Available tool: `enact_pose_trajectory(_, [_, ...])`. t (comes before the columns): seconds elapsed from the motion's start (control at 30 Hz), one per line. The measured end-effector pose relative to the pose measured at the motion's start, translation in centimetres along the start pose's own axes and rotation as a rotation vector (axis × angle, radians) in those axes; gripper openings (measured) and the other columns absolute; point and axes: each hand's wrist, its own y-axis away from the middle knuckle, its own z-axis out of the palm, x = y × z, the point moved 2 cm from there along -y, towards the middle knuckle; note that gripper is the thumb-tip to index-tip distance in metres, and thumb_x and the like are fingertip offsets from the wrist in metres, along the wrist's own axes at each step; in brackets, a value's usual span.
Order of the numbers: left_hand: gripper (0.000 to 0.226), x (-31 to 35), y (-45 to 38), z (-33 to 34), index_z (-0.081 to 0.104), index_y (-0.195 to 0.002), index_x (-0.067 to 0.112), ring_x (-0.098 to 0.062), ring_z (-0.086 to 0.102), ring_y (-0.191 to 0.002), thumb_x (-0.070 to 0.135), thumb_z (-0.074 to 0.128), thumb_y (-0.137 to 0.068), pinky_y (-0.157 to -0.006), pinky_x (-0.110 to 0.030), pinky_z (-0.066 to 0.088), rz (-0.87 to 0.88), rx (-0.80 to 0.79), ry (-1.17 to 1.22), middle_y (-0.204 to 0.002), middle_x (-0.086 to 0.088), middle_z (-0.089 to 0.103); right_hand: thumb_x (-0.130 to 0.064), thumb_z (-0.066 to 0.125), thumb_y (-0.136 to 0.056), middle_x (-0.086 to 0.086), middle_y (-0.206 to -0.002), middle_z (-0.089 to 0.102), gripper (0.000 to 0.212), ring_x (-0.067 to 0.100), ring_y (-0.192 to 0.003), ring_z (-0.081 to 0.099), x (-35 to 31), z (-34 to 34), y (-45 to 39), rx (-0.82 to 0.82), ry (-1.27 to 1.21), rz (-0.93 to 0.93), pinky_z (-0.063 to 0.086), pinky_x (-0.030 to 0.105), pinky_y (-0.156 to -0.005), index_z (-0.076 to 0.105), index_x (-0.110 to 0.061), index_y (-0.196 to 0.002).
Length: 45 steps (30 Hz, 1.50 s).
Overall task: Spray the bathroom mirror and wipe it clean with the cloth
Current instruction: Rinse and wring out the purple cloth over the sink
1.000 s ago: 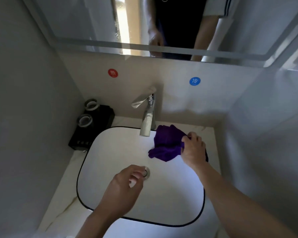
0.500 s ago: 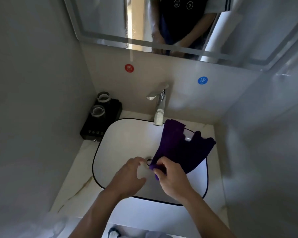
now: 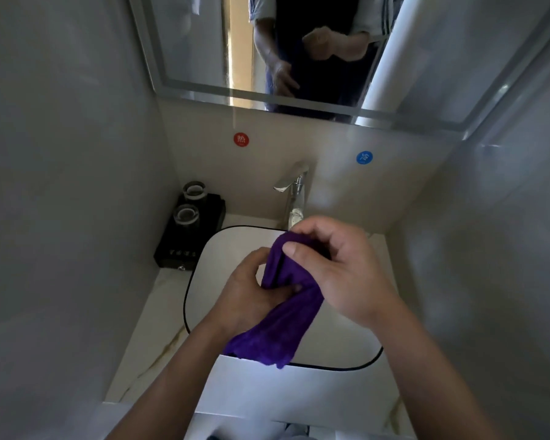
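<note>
A purple cloth [image 3: 277,331] hangs bunched between both hands above the white sink [image 3: 346,341]. My right hand [image 3: 340,268] grips its upper end, with thumb and fingers closed on the fabric. My left hand [image 3: 248,293] pinches the cloth's middle from the left, and the loose lower end drapes down over the sink's front edge. The bathroom mirror [image 3: 197,42] spans the wall above and reflects my torso and arms. No spray bottle is visible.
A chrome faucet [image 3: 294,195] stands behind the sink, below a red sticker [image 3: 241,139] and a blue sticker [image 3: 364,157]. A black tray [image 3: 185,249] with two glasses sits at the counter's left. Walls close in on both sides.
My right hand lifted the cloth from beside the faucet and brought it over the basin. My left hand came up and joined it on the cloth. The view tilted upward, showing more mirror.
</note>
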Motion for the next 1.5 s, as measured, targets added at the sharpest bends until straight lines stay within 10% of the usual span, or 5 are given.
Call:
enact_pose_trajectory(0.27, [0.035,0.3,2.7,-2.5,0.052,-0.079,0.03,-0.006,0.058,-0.075,0.026,0.087,-0.076,-0.068,-0.027,0.048,0.027,0.444,-0.23,-0.082,0.011,0.059,-0.008,0.073,-0.09,-0.01,-0.067,0.07,0.019,0.004,-0.063,0.063,1.2,0.5,-0.7,0.341,-0.083,0.134,0.05,0.021,-0.064,0.07,-0.024,-0.079])
enact_pose_trajectory(0.57, [0.037,3.4,2.9,-2.8,0.073,-0.087,0.015,-0.015,0.066,-0.074,0.038,0.048,-0.103,-0.074,-0.031,0.048,-0.383,0.058,0.636,-0.08,-0.005,0.071,-0.02,0.066,-0.089,-0.006,-0.1,0.061,0.012,0.007,-0.09,0.059,1.7,6.1,3.5,0.135,0.45,-0.16,0.047,0.019,-0.081,0.07,-0.019,-0.1])
enact_pose_trajectory(1.0, [0.027,9.3,1.8,-5.1,0.067,-0.124,0.008,-0.023,0.074,-0.097,0.011,0.047,-0.105,-0.079,-0.028,0.06,-0.108,-0.016,0.446,-0.11,-0.013,0.076,-0.009,0.057,-0.096,-0.014,-0.089,0.071,0.025,0.001,-0.084,0.064,9.2,3.4,7.7,0.333,0.215,0.366,0.044,0.012,-0.067,0.07,-0.027,-0.084])
enact_pose_trajectory(1.2, [0.026,13.4,1.9,-6.1,0.069,-0.12,0.015,-0.019,0.074,-0.1,0.017,0.048,-0.104,-0.082,-0.027,0.061,0.016,-0.073,0.526,-0.108,-0.005,0.076,-0.031,0.057,-0.098,0.001,-0.093,0.067,0.025,0.012,-0.076,0.059,12.1,4.8,6.6,0.054,0.046,0.653,0.043,0.024,-0.067,0.07,-0.01,-0.099])
enact_pose_trajectory(1.5, [0.057,11.5,1.5,-8.4,0.064,-0.131,0.025,-0.028,0.07,-0.113,0.004,0.063,-0.078,-0.091,-0.037,0.06,-0.017,-0.225,0.406,-0.124,-0.008,0.071,-0.023,0.06,-0.082,0.009,-0.077,0.06,0.012,0.026,-0.076,0.054,11.0,7.5,5.0,0.046,-0.469,0.581,0.047,0.035,-0.074,0.069,-0.017,-0.076])
